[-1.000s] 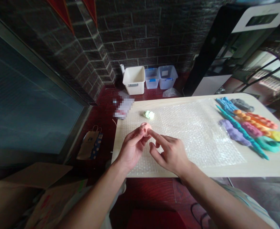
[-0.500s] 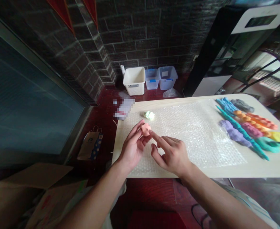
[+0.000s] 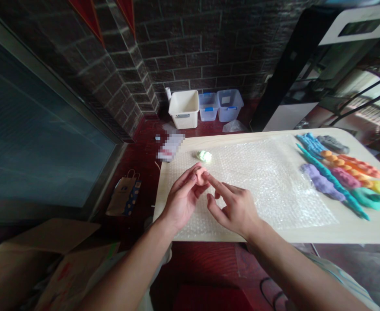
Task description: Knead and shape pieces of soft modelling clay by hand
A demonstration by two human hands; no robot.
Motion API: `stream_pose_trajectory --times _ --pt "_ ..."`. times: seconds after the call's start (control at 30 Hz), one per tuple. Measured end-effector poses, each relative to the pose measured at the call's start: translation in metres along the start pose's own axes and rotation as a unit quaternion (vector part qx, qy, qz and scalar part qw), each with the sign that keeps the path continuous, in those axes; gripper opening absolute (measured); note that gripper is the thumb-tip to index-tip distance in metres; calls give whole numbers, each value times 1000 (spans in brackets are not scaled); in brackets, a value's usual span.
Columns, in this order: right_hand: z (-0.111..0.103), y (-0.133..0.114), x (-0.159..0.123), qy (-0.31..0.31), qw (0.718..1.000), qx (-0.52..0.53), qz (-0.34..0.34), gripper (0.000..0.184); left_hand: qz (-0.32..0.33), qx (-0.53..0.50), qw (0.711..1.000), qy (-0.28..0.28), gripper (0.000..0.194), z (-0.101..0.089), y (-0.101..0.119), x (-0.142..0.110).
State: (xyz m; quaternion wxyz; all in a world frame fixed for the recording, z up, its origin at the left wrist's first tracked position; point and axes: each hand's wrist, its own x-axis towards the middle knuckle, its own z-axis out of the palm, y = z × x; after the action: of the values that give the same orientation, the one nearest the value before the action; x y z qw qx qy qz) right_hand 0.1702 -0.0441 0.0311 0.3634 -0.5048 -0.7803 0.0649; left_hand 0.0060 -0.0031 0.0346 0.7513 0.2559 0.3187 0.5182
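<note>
My left hand (image 3: 182, 202) is closed around a small salmon-pink lump of modelling clay (image 3: 200, 177), held just above the table's left part. The tip of my right hand's (image 3: 237, 208) index finger presses on the lump's right side. That hand holds nothing: its thumb stands apart and the other fingers are bent. Just beyond the lump, a pale green-white clay piece (image 3: 204, 156) lies on bubble wrap (image 3: 257, 181). Part of the pink lump is hidden by my left fingers.
On the right of the wooden table (image 3: 306, 235) lie several clay shapes, among them a purple strip (image 3: 322, 182), a long teal strip (image 3: 334, 183) and a blue piece (image 3: 309, 143). A white bin (image 3: 183, 110) and two clear boxes stand by the wall. An open carton (image 3: 69, 259) sits lower left.
My right index finger has shifted slightly on the pink clay, and the lump has turned a little in my left fingers. The whole view has moved slightly.
</note>
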Motion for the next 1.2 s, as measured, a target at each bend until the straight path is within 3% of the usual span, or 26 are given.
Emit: stream_pose_trajectory --times 0.23,0.73,1.2 --pt "-2 2 -1 29 999 39 13 52 -3 -25 1000 -18 31 -1 3 0" --pt "3 -5 0 -31 999 6 16 63 -21 -19 1000 4 17 -6 2 -1" --pt "6 -6 1 -62 997 -19 29 64 -58 -42 997 34 24 -2 2 -3"
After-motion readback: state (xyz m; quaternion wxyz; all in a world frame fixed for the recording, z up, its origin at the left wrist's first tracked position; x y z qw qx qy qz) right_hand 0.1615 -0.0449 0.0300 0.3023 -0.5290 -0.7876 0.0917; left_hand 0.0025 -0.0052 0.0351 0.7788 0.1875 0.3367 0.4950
